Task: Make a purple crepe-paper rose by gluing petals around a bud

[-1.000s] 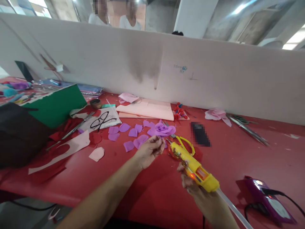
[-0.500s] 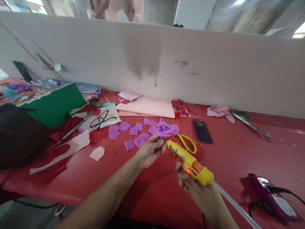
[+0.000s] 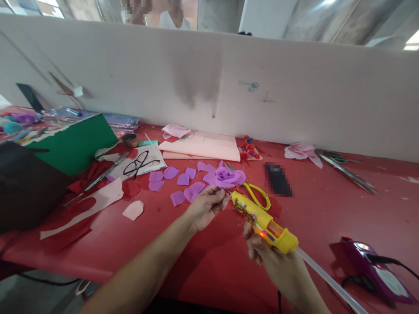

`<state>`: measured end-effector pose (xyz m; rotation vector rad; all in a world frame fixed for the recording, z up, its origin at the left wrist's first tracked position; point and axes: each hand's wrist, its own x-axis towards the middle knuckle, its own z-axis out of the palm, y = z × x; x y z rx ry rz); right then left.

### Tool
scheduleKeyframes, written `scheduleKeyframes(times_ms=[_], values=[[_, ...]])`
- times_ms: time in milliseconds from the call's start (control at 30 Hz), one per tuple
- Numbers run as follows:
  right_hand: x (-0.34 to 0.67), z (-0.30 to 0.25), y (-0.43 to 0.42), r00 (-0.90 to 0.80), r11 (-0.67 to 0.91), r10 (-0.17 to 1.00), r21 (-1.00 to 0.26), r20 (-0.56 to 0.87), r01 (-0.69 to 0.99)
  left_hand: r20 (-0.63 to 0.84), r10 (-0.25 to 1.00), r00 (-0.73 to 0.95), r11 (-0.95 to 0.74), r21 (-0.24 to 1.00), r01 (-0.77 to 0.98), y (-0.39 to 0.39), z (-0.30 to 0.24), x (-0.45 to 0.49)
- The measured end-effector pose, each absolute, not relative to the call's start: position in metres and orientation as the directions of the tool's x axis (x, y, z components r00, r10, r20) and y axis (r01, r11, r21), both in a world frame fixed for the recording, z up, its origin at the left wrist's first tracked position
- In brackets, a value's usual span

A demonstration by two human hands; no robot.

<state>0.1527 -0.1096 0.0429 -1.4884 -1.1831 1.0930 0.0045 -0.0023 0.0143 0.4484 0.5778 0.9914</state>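
Note:
My right hand [image 3: 262, 253] grips a yellow glue gun [image 3: 262, 220] with a clear glue stick out the back; its nozzle points up-left at the base of a purple paper rose [image 3: 225, 176]. My left hand [image 3: 206, 205] is closed in a pinch on the rose from below, holding it just over the red table [image 3: 310, 209]. Several loose purple petals [image 3: 183, 185] lie on the table to the left of the rose.
Yellow-handled scissors [image 3: 258, 194] lie just behind the gun. Eyeglasses [image 3: 139, 163] on white paper, green card [image 3: 75, 144], pink paper sheets [image 3: 203, 148], red scraps [image 3: 81, 205]. A purple device [image 3: 376, 272] with a cable sits right. Metal scissors [image 3: 347, 172] and a pink flower [image 3: 299, 152] far right. White partition behind.
The glue gun has shifted slightly, its nozzle staying at the rose's base. My left hand keeps its pinch on the rose. The view moved a little.

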Motion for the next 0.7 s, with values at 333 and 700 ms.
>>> scheduleKeyframes(times_ms=[333,700], values=[[0.152,0.052,-0.11,0.153,-0.122,0.984,-0.973,-0.092,0.197,-0.241,0.868,0.435,0.485,0.601,-0.635,-0.002,0.012,0.005],[0.203,0.04,-0.112,0.234,-0.069,0.972,-0.925,0.023,0.375,-0.209,0.867,0.451,0.487,0.541,-0.685,0.001,0.008,0.001]])
